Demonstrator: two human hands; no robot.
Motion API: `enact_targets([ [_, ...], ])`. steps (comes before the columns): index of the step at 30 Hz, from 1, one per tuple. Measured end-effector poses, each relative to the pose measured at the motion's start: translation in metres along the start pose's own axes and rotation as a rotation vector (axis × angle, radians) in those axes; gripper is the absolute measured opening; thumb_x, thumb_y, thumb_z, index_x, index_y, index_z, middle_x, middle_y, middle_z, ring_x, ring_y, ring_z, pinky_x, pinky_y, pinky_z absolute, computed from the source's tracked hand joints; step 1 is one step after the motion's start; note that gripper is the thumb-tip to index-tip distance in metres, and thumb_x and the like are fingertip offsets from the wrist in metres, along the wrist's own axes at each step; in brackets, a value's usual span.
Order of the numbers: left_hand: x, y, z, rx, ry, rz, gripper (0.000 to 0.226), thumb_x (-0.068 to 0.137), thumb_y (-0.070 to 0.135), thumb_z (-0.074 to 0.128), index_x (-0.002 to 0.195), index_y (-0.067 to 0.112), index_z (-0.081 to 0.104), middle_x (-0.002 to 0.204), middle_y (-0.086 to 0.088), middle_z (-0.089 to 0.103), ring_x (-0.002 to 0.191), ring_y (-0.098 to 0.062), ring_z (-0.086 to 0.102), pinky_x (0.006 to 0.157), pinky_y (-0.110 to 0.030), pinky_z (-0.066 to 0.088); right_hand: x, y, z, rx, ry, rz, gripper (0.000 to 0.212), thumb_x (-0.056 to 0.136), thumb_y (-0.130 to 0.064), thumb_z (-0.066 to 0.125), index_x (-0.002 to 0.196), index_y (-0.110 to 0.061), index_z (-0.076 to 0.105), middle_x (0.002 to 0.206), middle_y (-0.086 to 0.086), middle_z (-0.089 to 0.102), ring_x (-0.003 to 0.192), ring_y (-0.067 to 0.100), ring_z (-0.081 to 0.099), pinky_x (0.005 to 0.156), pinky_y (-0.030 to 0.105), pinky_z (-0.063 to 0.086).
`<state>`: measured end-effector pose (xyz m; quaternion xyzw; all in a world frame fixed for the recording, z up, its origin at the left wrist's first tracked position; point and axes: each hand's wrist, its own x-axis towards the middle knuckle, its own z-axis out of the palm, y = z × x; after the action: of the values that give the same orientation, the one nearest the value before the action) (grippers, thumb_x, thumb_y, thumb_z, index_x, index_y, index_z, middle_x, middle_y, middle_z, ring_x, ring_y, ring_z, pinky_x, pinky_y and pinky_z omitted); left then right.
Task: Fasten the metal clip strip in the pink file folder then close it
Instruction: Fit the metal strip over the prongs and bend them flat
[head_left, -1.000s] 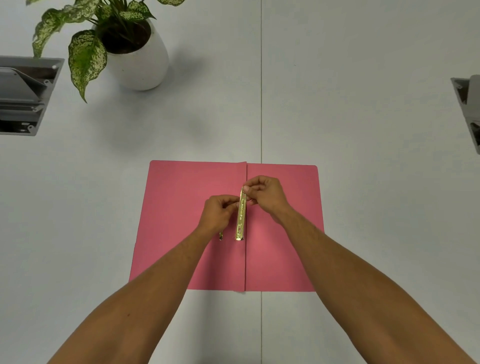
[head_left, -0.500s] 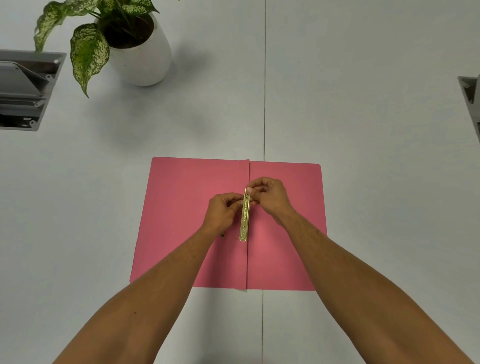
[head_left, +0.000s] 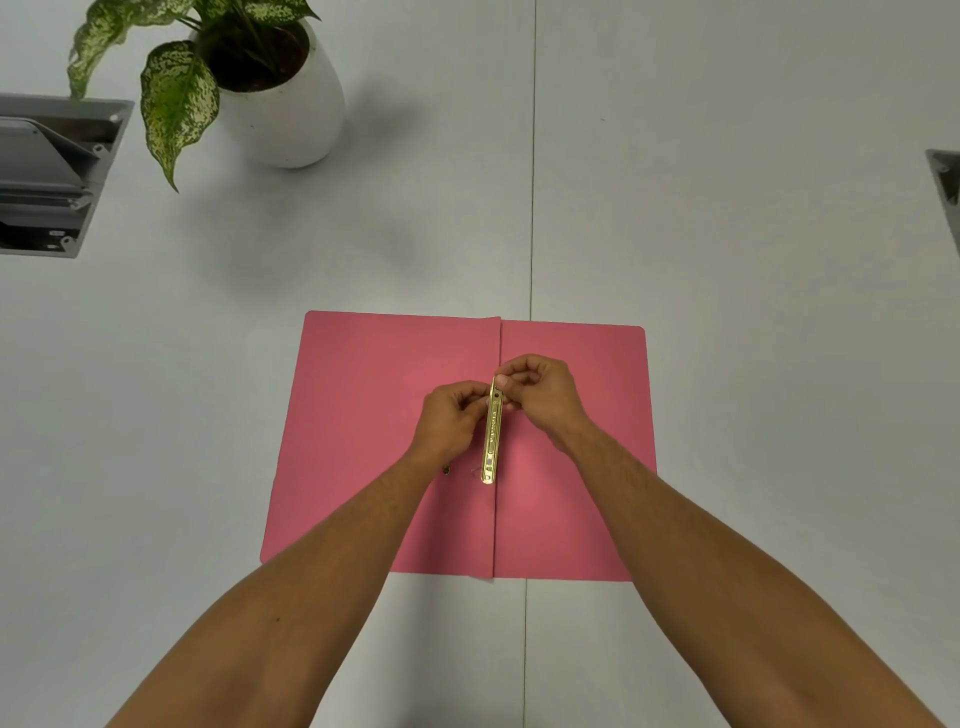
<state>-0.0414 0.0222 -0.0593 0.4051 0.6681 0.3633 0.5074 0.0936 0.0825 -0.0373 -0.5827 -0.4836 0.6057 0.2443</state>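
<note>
The pink file folder (head_left: 363, 415) lies open and flat on the white table, its fold running toward me down the middle. A gold metal clip strip (head_left: 491, 441) stands lengthwise just above the fold. My right hand (head_left: 543, 395) pinches the strip's far end. My left hand (head_left: 449, 421) holds the strip from its left side, fingers curled against the upper part. A small dark hole or prong (head_left: 447, 470) shows on the left leaf beside my left wrist.
A white pot with a green speckled plant (head_left: 283, 104) stands at the far left. A grey open cable box (head_left: 47, 171) is set in the table at the left edge, another grey box (head_left: 948, 182) at the right edge. A seam (head_left: 532, 156) runs down the table.
Both hands and the strip stay in nearly the same place over the fold. The strip now stands a little straighter along the fold line.
</note>
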Motion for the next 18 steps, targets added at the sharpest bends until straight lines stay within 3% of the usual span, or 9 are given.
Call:
enact_targets([
  [6, -0.007, -0.001, -0.003, -0.035, 0.006, -0.015, 0.019, 0.088, 0.004, 0.062, 0.099, 0.016, 0.071, 0.088, -0.008, 0.076, 0.083, -0.019, 0.071, 0.08, -0.033, 0.056, 0.0, 0.003, 0.001, 0.01, 0.004, 0.016, 0.006, 0.083, 0.001, 0.069, 0.088, -0.003, 0.068, 0.076, 0.014, 0.069, 0.062, 0.021, 0.065, 0.062, 0.033, 0.058],
  [10, -0.024, -0.016, -0.011, -0.019, 0.008, -0.059, 0.022, 0.089, -0.002, 0.057, 0.101, 0.012, 0.068, 0.091, -0.021, 0.071, 0.079, -0.033, 0.067, 0.072, -0.04, 0.056, 0.001, 0.002, 0.003, 0.008, -0.008, 0.023, 0.007, 0.082, 0.001, 0.069, 0.086, -0.005, 0.068, 0.075, 0.012, 0.069, 0.058, 0.016, 0.064, 0.058, 0.028, 0.056],
  [13, -0.043, -0.028, -0.016, 0.0, -0.078, -0.07, 0.025, 0.087, -0.012, 0.053, 0.102, 0.002, 0.067, 0.093, -0.023, 0.07, 0.082, -0.027, 0.064, 0.085, -0.046, 0.052, 0.002, 0.0, 0.005, 0.013, -0.016, 0.032, 0.008, 0.083, 0.002, 0.068, 0.086, -0.005, 0.068, 0.073, 0.01, 0.068, 0.055, 0.013, 0.062, 0.054, 0.023, 0.054],
  [18, -0.061, -0.032, -0.015, -0.024, -0.133, -0.069, 0.029, 0.082, -0.014, 0.062, 0.107, 0.0, 0.066, 0.099, -0.025, 0.071, 0.085, -0.021, 0.066, 0.084, -0.035, 0.052, 0.002, 0.0, 0.006, 0.008, -0.019, 0.037, 0.008, 0.083, 0.003, 0.068, 0.089, -0.002, 0.069, 0.075, 0.01, 0.069, 0.058, 0.014, 0.063, 0.054, 0.023, 0.054],
])
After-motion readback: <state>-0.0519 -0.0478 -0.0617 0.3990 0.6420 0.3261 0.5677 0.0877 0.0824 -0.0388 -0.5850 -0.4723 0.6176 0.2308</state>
